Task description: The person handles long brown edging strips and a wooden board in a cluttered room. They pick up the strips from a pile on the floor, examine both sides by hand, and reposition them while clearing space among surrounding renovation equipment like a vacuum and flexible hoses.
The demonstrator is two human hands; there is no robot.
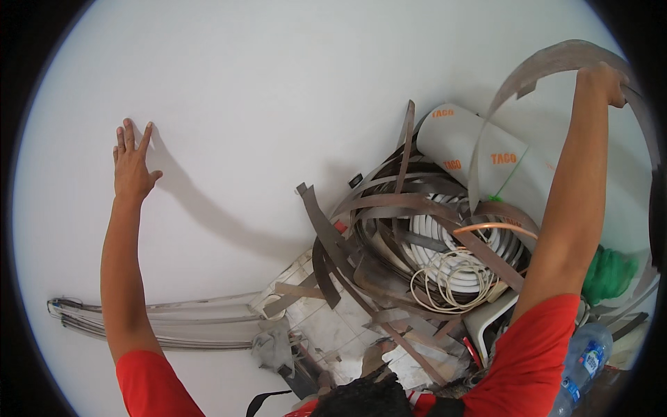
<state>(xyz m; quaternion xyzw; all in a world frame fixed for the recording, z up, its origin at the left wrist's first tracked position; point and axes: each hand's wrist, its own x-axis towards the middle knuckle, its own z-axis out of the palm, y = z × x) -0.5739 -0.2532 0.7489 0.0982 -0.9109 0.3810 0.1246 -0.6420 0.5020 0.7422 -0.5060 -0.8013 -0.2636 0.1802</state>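
Observation:
My left hand [133, 167] rests against the white wall [278, 83], its fingers spread and holding nothing. At the upper right, my right hand [603, 80] is closed around a long, flat grey-brown strip [556, 58] that looks like edge banding. The strip arches over my right forearm; one end hangs down toward the heap and the other bends down along the right rim. Below it lies a tangled pile of brown strips [381, 201], looped around a coil of white tubing [445, 278]. Thin cream cable [434, 295] lies over the tubing.
A white rolled sheet [479, 142] with orange print leans behind the pile. Green plastic [611, 274] and a clear bottle [589, 354] are at the right. A bundle of long thin strips [201, 333] runs along the wall at the lower left, beside a grey plastic bag [274, 345].

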